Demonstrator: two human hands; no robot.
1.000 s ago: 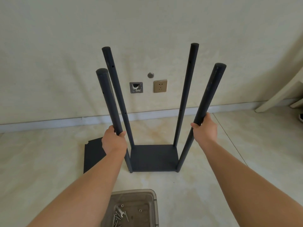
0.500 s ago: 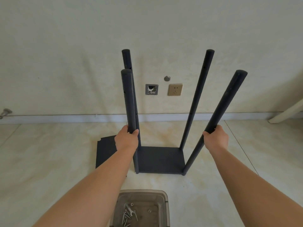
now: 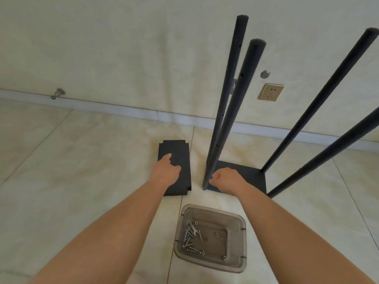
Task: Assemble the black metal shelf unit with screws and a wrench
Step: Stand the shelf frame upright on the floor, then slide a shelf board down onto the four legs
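Observation:
The black shelf unit stands upright on the tiled floor, four posts rising from its base panel (image 3: 249, 177). A loose black shelf panel (image 3: 176, 147) lies flat on the floor to its left. My left hand (image 3: 167, 171) is stretched over this panel with fingers extended; I cannot tell if it touches. My right hand (image 3: 225, 179) hovers loosely curled beside the foot of the near-left post (image 3: 235, 111), holding nothing. Screws (image 3: 190, 241) and a small wrench (image 3: 194, 230) lie in a grey plastic tray (image 3: 235, 245) in front of me.
The wall runs close behind the shelf, with a socket plate (image 3: 270, 92) and a skirting board. A metal door stop (image 3: 58, 93) sticks out of the wall low at the left. Open tiled floor lies to the left.
Both hands have let go of the near posts and dropped toward the floor. My left hand moved over the loose panel. The view swung left and down.

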